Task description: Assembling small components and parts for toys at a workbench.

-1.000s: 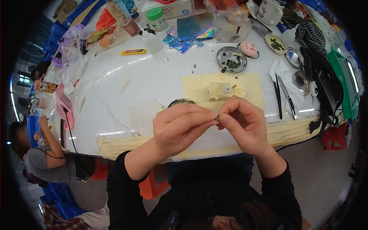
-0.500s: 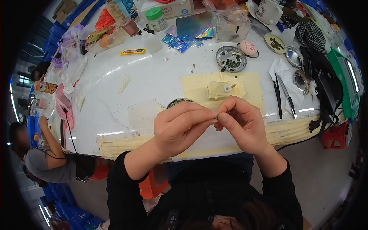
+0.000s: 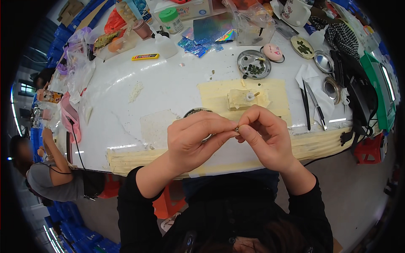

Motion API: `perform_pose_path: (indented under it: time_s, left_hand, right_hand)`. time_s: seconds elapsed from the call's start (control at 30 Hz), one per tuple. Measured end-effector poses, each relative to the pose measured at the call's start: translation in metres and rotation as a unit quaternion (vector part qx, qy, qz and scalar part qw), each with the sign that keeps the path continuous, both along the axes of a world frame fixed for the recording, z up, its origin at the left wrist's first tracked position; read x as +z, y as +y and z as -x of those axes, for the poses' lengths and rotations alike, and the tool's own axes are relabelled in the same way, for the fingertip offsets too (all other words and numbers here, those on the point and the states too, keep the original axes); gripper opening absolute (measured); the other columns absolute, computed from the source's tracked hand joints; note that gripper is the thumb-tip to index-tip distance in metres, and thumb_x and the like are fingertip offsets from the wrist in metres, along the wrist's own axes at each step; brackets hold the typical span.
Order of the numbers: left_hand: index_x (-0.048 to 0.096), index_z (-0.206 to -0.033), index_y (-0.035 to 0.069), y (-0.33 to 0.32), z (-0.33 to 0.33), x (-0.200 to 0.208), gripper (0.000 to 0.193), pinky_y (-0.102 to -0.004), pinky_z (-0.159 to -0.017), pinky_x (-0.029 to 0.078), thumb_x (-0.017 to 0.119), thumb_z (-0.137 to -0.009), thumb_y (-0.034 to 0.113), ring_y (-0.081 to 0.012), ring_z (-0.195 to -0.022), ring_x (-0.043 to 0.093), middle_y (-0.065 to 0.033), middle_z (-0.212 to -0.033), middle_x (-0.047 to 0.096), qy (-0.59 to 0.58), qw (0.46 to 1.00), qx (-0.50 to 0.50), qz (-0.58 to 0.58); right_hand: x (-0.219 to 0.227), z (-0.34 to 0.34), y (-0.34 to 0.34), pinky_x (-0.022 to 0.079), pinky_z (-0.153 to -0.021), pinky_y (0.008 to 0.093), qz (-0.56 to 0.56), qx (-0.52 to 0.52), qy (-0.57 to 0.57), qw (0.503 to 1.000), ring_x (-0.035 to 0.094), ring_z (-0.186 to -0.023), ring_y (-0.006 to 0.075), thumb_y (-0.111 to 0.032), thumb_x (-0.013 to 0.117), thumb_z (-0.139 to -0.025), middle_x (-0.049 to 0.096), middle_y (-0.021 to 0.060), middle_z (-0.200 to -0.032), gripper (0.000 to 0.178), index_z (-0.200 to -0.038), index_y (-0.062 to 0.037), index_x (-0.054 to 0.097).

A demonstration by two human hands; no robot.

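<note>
My left hand [image 3: 196, 141] and my right hand [image 3: 265, 135] meet above the near edge of the white table [image 3: 168, 84]. Their fingertips pinch one tiny dark piece [image 3: 237, 128] between them; it is too small to identify. Just behind my left hand a round dark dish [image 3: 193, 112] is mostly hidden. Beyond my right hand a pale yellow sheet [image 3: 270, 90] carries a small beige block [image 3: 242, 100] with a white bit on top.
Farther back stand a round metal tray of dark bits [image 3: 254, 64], a pink oval piece [image 3: 273, 52], tweezers [image 3: 305, 103] on white paper, small metal lids [image 3: 324, 61], shiny foil sheets [image 3: 211, 33], a yellow cutter [image 3: 145, 56], jars and bags. A seated person [image 3: 46, 168] is at the left.
Both hands stay pinched together on the small piece, with only slight finger shifts. The table things have not moved.
</note>
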State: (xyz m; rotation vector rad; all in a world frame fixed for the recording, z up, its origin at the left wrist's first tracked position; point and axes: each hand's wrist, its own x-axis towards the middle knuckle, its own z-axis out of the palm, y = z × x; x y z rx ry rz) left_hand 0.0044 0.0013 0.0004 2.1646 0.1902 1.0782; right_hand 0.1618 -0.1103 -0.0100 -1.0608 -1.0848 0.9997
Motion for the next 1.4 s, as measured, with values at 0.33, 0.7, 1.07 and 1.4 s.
perform_pose_path:
  time_s: [0.33, 0.7, 1.07, 1.4]
  left_hand:
    - [0.069, -0.088, 0.001, -0.0013, 0.0004, 0.0001, 0.017, -0.0277, -0.055, 0.05, 0.078, -0.074, -0.001, -0.0195, -0.064, 0.064, -0.0084, -0.077, 0.066, -0.015, 0.999, 0.015, -0.028]
    - [0.067, -0.087, 0.002, 0.0008, -0.0008, -0.0002, 0.018, -0.0279, -0.052, 0.049, 0.078, -0.073, -0.001, -0.0193, -0.062, 0.063, -0.008, -0.076, 0.065, 0.004, 0.995, 0.035, -0.09]
    - [0.068, -0.089, 0.003, -0.0017, -0.0022, 0.0006, 0.019, -0.0274, -0.052, 0.05, 0.078, -0.073, 0.0, -0.0183, -0.062, 0.064, -0.0074, -0.076, 0.066, 0.001, 0.998, 0.033, -0.06]
    - [0.069, -0.089, 0.002, -0.0022, -0.0029, -0.0012, 0.02, -0.0261, -0.053, 0.05, 0.075, -0.072, -0.004, -0.0179, -0.063, 0.065, -0.0075, -0.075, 0.067, -0.011, 0.998, 0.032, -0.048]
  right_hand:
    - [0.002, 0.0005, -0.0005, 0.048, -0.068, 0.0224, 0.001, 0.002, 0.003, 1.0, 0.057, -0.075, 0.008, -0.005, 0.059, -0.094, 0.059, 0.0034, -0.084, 0.007, -0.094, 0.0016, 0.058]
    - [-0.0022, 0.0018, 0.0004, 0.047, -0.066, 0.0224, -0.031, -0.069, -0.079, 0.994, 0.057, -0.072, 0.0084, -0.003, 0.062, -0.09, 0.061, 0.0054, -0.084, 0.006, -0.092, 0.0023, 0.06]
    - [-0.0019, 0.0023, -0.0001, 0.048, -0.067, 0.0225, 0.003, -0.034, 0.012, 0.999, 0.058, -0.074, 0.0078, -0.005, 0.06, -0.093, 0.059, 0.0035, -0.084, 0.007, -0.093, 0.002, 0.058]
    - [-0.0014, 0.0021, -0.0001, 0.048, -0.067, 0.0224, -0.001, -0.033, -0.01, 0.999, 0.057, -0.074, 0.0078, -0.004, 0.06, -0.093, 0.059, 0.0033, -0.084, 0.007, -0.093, 0.0019, 0.058]
